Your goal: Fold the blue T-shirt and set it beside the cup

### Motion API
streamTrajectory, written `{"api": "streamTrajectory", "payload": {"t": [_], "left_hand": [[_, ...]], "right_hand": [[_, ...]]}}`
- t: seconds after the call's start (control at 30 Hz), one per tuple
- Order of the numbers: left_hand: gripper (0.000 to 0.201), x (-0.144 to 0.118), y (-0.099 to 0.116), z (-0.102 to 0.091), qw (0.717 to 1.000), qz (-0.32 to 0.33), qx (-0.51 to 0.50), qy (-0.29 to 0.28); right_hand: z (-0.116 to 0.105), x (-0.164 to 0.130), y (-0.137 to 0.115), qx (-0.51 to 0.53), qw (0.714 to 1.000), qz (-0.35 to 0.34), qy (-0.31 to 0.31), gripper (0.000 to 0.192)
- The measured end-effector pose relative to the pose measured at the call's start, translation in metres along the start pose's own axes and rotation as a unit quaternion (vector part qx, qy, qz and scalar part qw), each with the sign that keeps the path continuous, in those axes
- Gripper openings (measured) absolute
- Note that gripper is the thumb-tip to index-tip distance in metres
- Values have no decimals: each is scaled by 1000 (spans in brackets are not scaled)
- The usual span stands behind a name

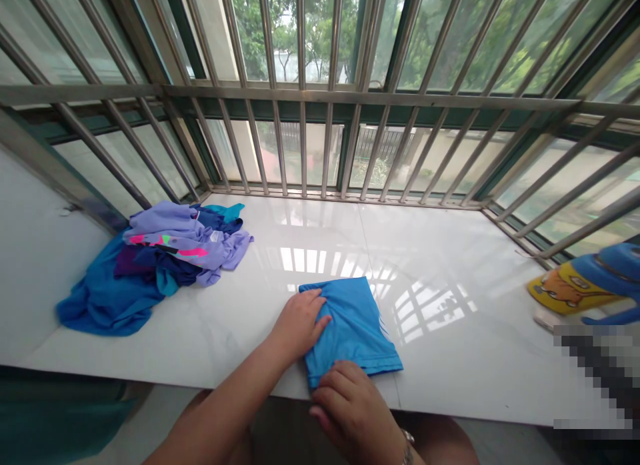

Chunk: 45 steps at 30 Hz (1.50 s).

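Blue shorts with white stripes along the right side lie folded on the white, glossy ledge in front of me. My left hand rests on their left part, palm down with its fingers stretched out over the cloth. At the near edge, by the lower left corner, my right hand has its fingers curled onto the fabric. Its thumb points left, below the corner, and the fingertips are partly hidden. A bracelet circles the right wrist.
A loose heap of blue, purple and lilac clothes lies at the left. Metal window bars rise behind the ledge. At the right edge, a yellow and blue bottle with a cartoon animal lies near a blurred-out dark object.
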<state>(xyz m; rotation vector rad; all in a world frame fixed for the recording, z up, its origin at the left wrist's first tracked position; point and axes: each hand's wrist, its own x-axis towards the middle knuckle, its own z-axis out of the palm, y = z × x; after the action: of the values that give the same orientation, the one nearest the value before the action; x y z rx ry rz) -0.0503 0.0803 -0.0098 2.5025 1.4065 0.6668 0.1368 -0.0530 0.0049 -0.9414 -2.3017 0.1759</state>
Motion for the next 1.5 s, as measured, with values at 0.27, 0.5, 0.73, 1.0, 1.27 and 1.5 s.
{"api": "streamTrajectory", "payload": {"t": [0.27,0.5,0.73,1.0,1.27,1.5], "left_hand": [[52,-85,28,7,989,124,76,-7],[74,-135,-7,-2,979,134,156,-15],[61,-122,-78,-18,988,-40,149,18],[57,-114,-67,-21,990,-82,113,24],[56,-108,-60,-30,990,-104,90,9],[55,-108,-59,-30,990,-109,86,6]], "right_hand": [[-26,-2,56,-284,889,360,8,30],[-26,6,63,-249,859,430,-124,16],[-63,17,103,-222,811,517,-160,25],[-176,-54,271,-244,749,616,2,51],[-202,-91,288,-341,829,404,183,85],[-62,-88,168,-287,910,299,32,61]]}}
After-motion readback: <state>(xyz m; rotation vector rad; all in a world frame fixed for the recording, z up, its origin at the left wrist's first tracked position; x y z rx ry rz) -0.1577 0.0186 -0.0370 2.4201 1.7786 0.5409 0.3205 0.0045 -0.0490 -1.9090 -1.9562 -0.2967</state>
